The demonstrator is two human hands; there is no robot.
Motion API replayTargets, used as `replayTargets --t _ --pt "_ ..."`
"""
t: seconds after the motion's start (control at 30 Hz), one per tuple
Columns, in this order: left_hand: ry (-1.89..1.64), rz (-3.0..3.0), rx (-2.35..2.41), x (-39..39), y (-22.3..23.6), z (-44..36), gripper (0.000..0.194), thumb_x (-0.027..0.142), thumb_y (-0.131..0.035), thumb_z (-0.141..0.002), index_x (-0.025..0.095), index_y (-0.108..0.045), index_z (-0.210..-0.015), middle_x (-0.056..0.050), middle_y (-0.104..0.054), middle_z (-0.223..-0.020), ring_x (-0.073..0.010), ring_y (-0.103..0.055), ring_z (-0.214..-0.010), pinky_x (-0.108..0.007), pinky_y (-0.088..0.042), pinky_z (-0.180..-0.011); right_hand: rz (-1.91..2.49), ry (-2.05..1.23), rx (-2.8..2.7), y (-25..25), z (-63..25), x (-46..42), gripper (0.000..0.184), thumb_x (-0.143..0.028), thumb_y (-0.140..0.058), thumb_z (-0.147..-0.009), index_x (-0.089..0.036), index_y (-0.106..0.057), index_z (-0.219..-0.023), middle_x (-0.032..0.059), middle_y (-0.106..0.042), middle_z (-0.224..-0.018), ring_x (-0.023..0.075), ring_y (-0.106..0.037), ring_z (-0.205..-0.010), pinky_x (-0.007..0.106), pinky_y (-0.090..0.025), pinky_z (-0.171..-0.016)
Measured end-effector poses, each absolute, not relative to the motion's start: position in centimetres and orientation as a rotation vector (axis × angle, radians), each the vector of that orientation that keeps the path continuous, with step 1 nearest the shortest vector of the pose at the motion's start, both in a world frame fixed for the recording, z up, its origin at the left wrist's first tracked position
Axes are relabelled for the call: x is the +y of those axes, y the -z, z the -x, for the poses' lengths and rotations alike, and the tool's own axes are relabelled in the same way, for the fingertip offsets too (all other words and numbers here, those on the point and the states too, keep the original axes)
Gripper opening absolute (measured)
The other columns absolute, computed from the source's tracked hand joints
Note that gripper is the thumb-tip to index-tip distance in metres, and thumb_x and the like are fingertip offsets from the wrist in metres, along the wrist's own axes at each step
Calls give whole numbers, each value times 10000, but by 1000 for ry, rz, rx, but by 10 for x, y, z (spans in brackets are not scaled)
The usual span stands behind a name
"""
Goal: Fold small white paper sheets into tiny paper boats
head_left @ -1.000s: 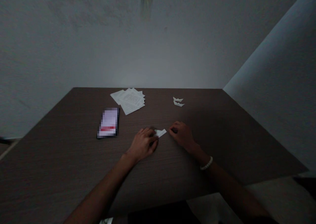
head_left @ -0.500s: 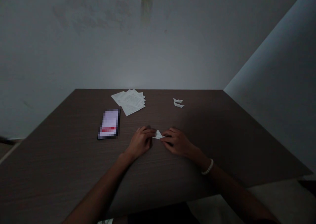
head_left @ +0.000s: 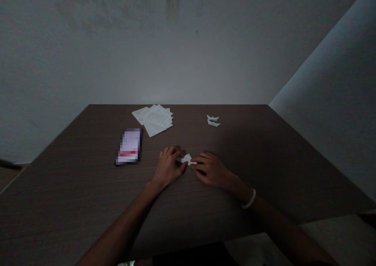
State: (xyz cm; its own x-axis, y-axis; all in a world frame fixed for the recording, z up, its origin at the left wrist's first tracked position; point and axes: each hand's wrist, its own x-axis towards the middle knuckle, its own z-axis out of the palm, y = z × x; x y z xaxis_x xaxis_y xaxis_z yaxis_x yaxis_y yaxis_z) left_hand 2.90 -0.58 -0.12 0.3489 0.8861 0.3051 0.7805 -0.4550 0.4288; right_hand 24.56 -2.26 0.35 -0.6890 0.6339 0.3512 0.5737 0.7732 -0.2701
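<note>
Pinching a folded paper [head_left: 186, 159] from both sides, the left hand [head_left: 168, 167] and right hand [head_left: 210, 169] rest on the surface [head_left: 73, 187], near two paper boats [head_left: 213, 121] at far right.

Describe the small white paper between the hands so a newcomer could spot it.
On the dark wooden table, find the left hand and right hand, close together near the middle. The small folded white paper sits between them, touching both, while the two paper boats and the paper stack lie farther back.
</note>
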Motion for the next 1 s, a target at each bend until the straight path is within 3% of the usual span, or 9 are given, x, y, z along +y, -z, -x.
replayTargets --t 0.47,1.0 --pt "-771 -2330 1463 -2 0 -19 96 237 -608 -821 198 -667 -886 -60 -618 -1013 -255 -509 -985 -418 -396 -861 931 -236 -2502 -3 -246 -23 205 -210 -542 -913 -250 -720 -1007 38 -692 -1112 201 -583 -984 381 -462 -878" --pt "-756 -2406 1336 8 2 -2 191 165 -544 -826 199 -697 -936 -69 -613 -1031 -250 -519 -1008 -422 -418 -878 970 -243 -2510 -4 -246 -23 205 -202 -596 -872 -259 -723 -1022 39 -690 -1139 208 -582 -994 385 -462 -879"
